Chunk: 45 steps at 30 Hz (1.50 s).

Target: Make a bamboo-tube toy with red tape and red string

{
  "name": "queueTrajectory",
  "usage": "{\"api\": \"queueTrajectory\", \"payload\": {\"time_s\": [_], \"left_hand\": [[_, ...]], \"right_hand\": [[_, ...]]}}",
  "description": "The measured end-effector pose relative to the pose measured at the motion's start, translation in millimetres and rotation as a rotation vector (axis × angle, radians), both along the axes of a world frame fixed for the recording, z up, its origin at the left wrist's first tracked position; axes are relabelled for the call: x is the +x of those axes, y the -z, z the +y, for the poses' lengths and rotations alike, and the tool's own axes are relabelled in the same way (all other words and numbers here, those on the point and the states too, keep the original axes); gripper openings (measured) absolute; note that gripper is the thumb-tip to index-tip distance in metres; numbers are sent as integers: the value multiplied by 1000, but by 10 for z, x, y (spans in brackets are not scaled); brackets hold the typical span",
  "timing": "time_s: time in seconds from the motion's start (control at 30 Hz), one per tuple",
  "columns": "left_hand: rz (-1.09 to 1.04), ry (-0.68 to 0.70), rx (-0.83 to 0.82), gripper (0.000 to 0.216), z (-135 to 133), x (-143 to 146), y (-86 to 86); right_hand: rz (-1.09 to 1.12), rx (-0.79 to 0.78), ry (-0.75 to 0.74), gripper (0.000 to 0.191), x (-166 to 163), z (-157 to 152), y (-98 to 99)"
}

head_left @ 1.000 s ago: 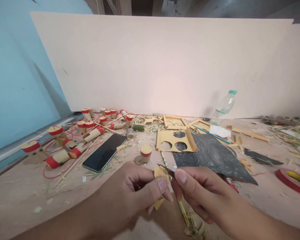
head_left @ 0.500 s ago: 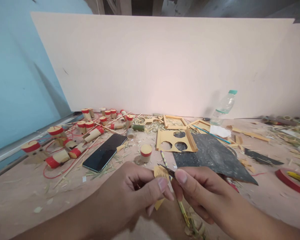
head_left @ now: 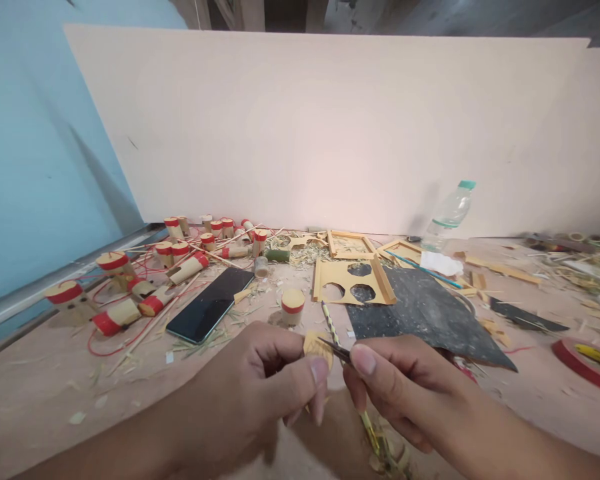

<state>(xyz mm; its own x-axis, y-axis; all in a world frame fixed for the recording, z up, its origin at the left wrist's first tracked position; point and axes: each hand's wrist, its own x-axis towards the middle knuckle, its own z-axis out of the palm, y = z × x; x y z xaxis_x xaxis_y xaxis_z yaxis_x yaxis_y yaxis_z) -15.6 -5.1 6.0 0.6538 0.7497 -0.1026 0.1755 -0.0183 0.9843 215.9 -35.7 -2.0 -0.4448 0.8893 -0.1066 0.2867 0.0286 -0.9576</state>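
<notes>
In the middle foreground my left hand (head_left: 285,383) pinches a small piece of yellow card (head_left: 314,343) between thumb and fingers. Faint marks show on the card's face. My right hand (head_left: 405,383) grips a thin, dark, pointed tool (head_left: 336,348) whose exact kind I cannot make out. Its tip points left and lies over the card. Beneath the hands a patterned yellow stick, perhaps a pencil (head_left: 330,320), lies on the table. Just beyond my left hand stands a short bamboo cylinder (head_left: 293,308) with a red band.
Red-banded bamboo tubes (head_left: 115,315) and red cords crowd the left, beside a phone (head_left: 211,305). Ahead lie a card tray with round holes (head_left: 350,272) and a black sheet (head_left: 425,313). A plastic bottle (head_left: 450,212) leans farther back; red tape (head_left: 580,360) is at right.
The card in my left hand has turned and moved slightly left; its lower end no longer shows below the fingers. The dark tool now shows more of its length over the card.
</notes>
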Motion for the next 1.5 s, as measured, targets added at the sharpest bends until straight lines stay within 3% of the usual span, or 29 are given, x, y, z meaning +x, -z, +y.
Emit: {"api": "queueTrajectory", "payload": {"time_s": [0.43,1.07,1.5], "left_hand": [[-76,146,-20,52,55,-27,-31],[-60,165,-50,55,75,-54,-43],[-92,176,-92,53,45,-50,-10]], "right_hand": [[63,-37,-81,64,13,-1,-51],[7,70,-99,66,5,-44,-95],[17,53,-91,67,14,-5,-105]]}}
